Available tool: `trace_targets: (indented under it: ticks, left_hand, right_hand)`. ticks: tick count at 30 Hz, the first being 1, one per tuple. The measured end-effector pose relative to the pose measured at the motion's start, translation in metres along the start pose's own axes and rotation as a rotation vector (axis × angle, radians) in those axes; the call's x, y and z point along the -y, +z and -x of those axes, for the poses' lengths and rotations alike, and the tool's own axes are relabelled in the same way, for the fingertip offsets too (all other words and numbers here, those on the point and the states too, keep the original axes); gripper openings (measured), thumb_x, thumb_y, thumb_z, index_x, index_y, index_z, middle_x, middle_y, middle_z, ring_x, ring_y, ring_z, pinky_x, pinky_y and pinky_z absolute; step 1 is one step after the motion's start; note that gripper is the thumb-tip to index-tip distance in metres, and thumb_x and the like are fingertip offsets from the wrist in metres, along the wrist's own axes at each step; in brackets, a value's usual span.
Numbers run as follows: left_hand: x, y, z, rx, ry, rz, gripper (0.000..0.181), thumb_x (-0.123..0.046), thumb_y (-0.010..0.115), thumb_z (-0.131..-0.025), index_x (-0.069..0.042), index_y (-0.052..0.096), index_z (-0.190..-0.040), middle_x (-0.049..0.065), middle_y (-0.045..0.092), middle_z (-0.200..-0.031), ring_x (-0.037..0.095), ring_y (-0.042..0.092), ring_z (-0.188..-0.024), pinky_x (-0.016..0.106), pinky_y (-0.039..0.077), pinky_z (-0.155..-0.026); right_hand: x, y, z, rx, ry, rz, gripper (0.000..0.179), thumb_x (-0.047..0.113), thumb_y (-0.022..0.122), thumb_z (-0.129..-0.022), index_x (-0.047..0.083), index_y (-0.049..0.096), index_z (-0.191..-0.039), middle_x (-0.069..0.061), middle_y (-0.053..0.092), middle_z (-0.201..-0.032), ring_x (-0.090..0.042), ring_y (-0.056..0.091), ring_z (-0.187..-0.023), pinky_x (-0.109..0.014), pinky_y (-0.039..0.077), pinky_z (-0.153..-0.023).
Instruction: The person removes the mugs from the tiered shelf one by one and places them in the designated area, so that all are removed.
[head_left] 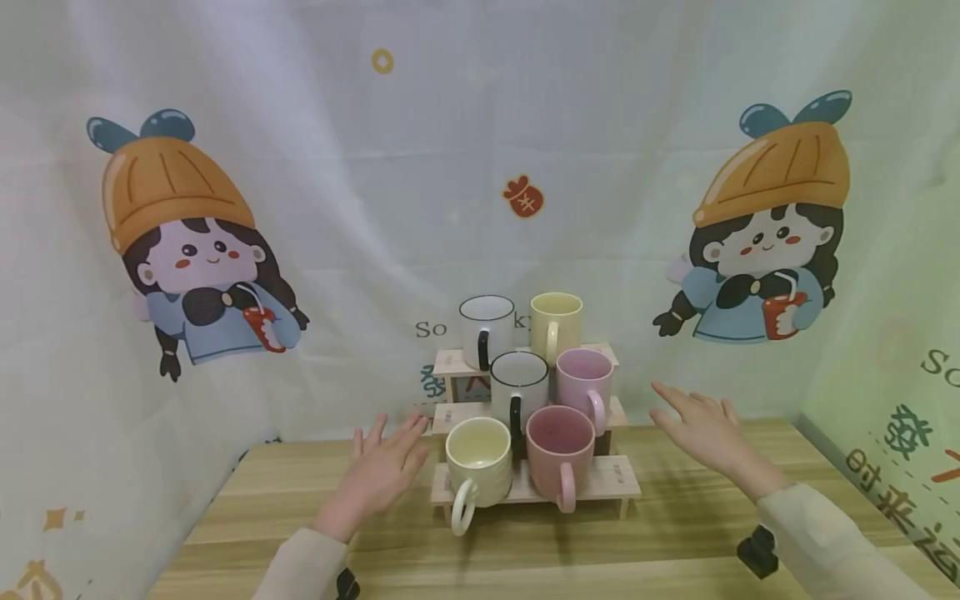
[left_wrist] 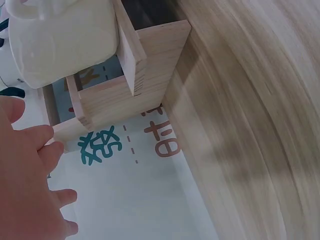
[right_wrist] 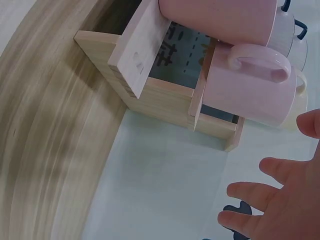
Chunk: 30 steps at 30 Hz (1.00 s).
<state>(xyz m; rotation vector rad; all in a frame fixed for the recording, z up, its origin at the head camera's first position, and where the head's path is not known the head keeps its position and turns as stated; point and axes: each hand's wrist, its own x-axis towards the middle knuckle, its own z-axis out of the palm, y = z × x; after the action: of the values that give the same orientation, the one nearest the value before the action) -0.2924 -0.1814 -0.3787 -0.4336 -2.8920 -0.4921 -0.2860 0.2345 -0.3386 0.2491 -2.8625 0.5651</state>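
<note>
A three-step wooden rack (head_left: 619,477) carries several mugs. On its bottom step stand a cream mug (head_left: 480,467) and a dark pink mug (head_left: 560,454). The middle step bears a white mug with a black rim (head_left: 510,392) and a light pink mug (head_left: 581,379). At the top are another black-rimmed white mug (head_left: 480,329) and a yellow mug (head_left: 566,321). My left hand (head_left: 382,467) is held left of the rack with spread fingers, touching nothing. To the right, my right hand (head_left: 705,429) hovers with fingers extended, apart from the mugs.
The rack stands on a wood-grain table (head_left: 405,558). Behind it hangs a pale printed cloth (head_left: 375,208) with cartoon figures, which also covers both sides. Small black objects show beside each wrist, one near the right sleeve (head_left: 817,533).
</note>
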Motion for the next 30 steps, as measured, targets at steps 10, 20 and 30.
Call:
trace_targets:
  ticks: [10,20,30]
  left_hand:
    - [0.005,0.012,-0.006,-0.008,0.027,-0.03,0.047,-0.032,0.035,-0.102,-0.016,0.039,-0.146,0.003,0.03,-0.155,0.05,0.012,-0.141,0.072,0.0,-0.109]
    - [0.003,0.02,-0.015,-0.026,0.054,-0.033,0.046,-0.032,0.038,-0.102,-0.013,0.043,-0.144,0.004,0.035,-0.153,0.049,0.015,-0.142,0.072,0.006,-0.109]
    - [-0.004,0.024,-0.017,-0.06,0.03,-0.011,0.044,-0.031,0.039,-0.101,-0.012,0.05,-0.139,0.005,0.044,-0.148,0.047,0.021,-0.14,0.072,0.003,-0.109]
  right_hand:
    - [0.006,-0.002,-0.012,0.015,-0.03,-0.012,0.06,0.044,0.036,-0.099,0.005,0.041,-0.143,-0.025,0.048,-0.139,-0.05,0.044,-0.124,-0.077,0.014,-0.1]
    - [0.009,-0.003,-0.019,0.048,0.005,-0.039,0.064,0.048,0.031,-0.099,0.003,0.041,-0.143,-0.026,0.046,-0.141,-0.051,0.043,-0.125,-0.076,0.01,-0.102]
    - [0.013,-0.003,-0.025,0.041,0.032,-0.054,0.057,0.042,0.034,-0.099,0.001,0.046,-0.138,-0.026,0.055,-0.132,-0.047,0.049,-0.121,-0.074,0.009,-0.104]
